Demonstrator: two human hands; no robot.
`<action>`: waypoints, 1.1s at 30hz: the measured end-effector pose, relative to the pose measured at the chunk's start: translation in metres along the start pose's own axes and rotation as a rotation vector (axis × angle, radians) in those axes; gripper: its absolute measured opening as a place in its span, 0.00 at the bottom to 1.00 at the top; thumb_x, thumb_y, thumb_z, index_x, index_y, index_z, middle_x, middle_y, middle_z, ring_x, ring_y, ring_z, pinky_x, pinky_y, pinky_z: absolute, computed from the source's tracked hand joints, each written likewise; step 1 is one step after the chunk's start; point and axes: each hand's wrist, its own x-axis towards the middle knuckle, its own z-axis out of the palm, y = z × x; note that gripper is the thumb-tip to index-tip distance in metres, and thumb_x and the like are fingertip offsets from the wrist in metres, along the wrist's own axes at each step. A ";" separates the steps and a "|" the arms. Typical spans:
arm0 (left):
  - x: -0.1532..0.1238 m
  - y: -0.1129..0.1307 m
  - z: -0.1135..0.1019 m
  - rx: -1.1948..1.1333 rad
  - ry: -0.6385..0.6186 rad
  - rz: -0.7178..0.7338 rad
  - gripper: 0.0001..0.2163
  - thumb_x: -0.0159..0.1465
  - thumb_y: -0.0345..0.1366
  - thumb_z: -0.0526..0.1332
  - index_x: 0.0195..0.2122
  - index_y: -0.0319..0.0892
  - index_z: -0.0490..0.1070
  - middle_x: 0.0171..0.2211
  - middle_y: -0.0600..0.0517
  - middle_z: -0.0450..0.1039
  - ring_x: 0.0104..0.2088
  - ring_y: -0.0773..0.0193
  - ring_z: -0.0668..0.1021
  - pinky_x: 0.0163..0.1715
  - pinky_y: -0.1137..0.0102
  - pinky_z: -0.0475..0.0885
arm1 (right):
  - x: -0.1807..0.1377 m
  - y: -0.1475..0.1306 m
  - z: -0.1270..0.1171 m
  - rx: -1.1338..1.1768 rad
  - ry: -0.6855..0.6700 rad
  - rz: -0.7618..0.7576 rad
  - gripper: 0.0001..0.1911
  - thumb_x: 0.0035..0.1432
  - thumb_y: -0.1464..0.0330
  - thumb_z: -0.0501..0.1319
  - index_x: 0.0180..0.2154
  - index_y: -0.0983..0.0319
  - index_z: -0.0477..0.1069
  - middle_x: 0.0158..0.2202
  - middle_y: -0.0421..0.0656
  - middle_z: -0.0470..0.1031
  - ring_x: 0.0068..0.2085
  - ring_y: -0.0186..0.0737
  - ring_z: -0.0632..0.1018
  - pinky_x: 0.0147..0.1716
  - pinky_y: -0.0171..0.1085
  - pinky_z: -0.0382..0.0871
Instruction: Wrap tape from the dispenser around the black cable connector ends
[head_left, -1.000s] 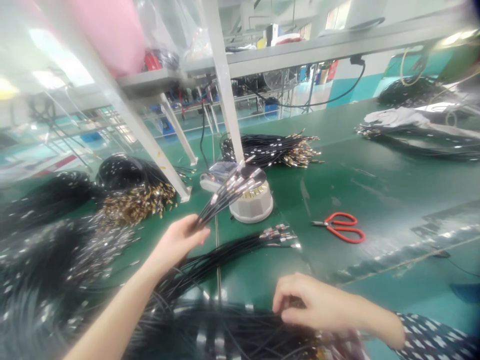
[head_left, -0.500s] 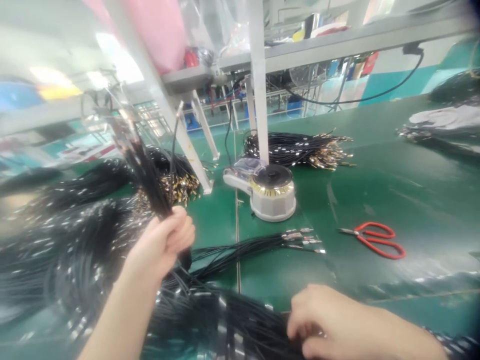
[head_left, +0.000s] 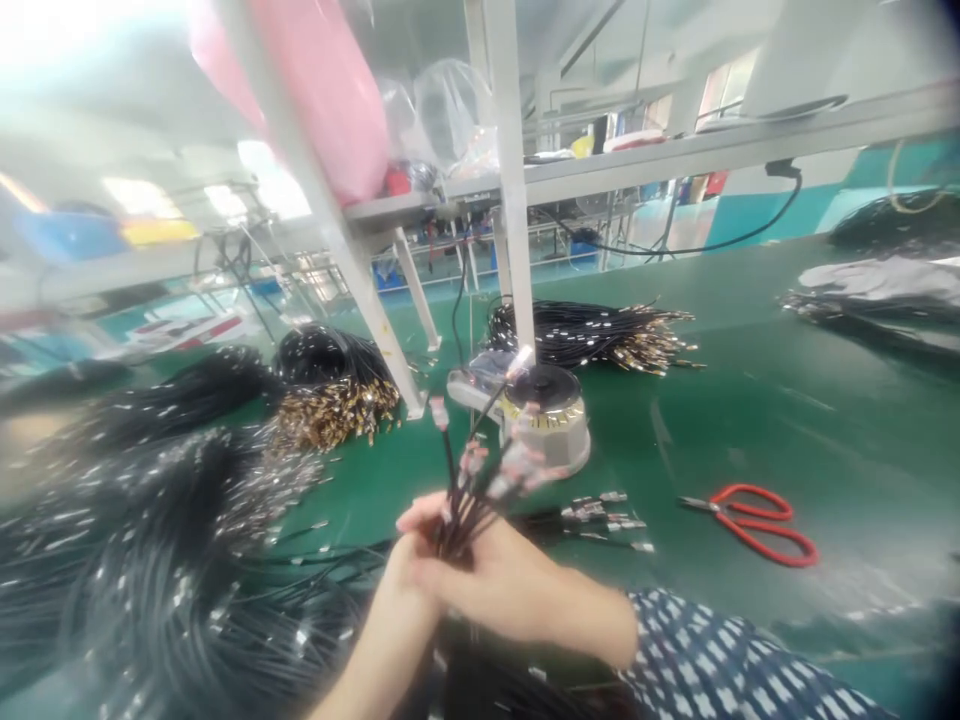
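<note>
Both my hands meet low in the middle of the view, closed around one small bundle of black cables (head_left: 469, 490) whose silver-tipped ends fan upward. My left hand (head_left: 409, 565) grips the bundle from the left. My right hand (head_left: 506, 585), with a dotted sleeve, wraps it from the right. The cables run down between my arms into a big black heap (head_left: 225, 620) on the green table (head_left: 787, 420). A few loose cable ends (head_left: 604, 515) lie just beyond my hands.
A round white tape dispenser (head_left: 540, 410) stands behind my hands. Red scissors (head_left: 757, 520) lie to the right. More cable bundles with gold ends (head_left: 334, 395) (head_left: 600, 335) lie at the back. White frame posts (head_left: 514, 190) rise from the table.
My left hand has swung the bundle from the upper left down toward the middle. My right hand has left the heap and joined it on the bundle.
</note>
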 end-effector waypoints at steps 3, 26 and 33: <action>-0.001 0.012 -0.015 -0.102 0.097 0.037 0.23 0.51 0.44 0.67 0.48 0.45 0.71 0.43 0.46 0.77 0.44 0.46 0.78 0.41 0.58 0.75 | 0.018 -0.001 0.009 -0.168 0.057 -0.109 0.13 0.57 0.70 0.62 0.45 0.60 0.68 0.50 0.45 0.68 0.53 0.43 0.70 0.56 0.44 0.63; 0.001 0.071 -0.018 0.428 0.238 0.621 0.05 0.58 0.28 0.64 0.35 0.43 0.75 0.30 0.53 0.76 0.30 0.64 0.77 0.30 0.70 0.73 | 0.026 0.011 0.012 0.181 0.000 0.065 0.07 0.57 0.65 0.61 0.37 0.61 0.69 0.37 0.42 0.73 0.42 0.42 0.73 0.49 0.44 0.65; -0.010 0.067 -0.010 0.176 0.224 0.479 0.03 0.60 0.29 0.61 0.29 0.41 0.71 0.24 0.54 0.73 0.23 0.67 0.75 0.25 0.72 0.71 | 0.017 0.025 0.008 0.259 0.057 0.069 0.14 0.52 0.59 0.66 0.32 0.60 0.66 0.28 0.37 0.69 0.34 0.38 0.72 0.38 0.39 0.69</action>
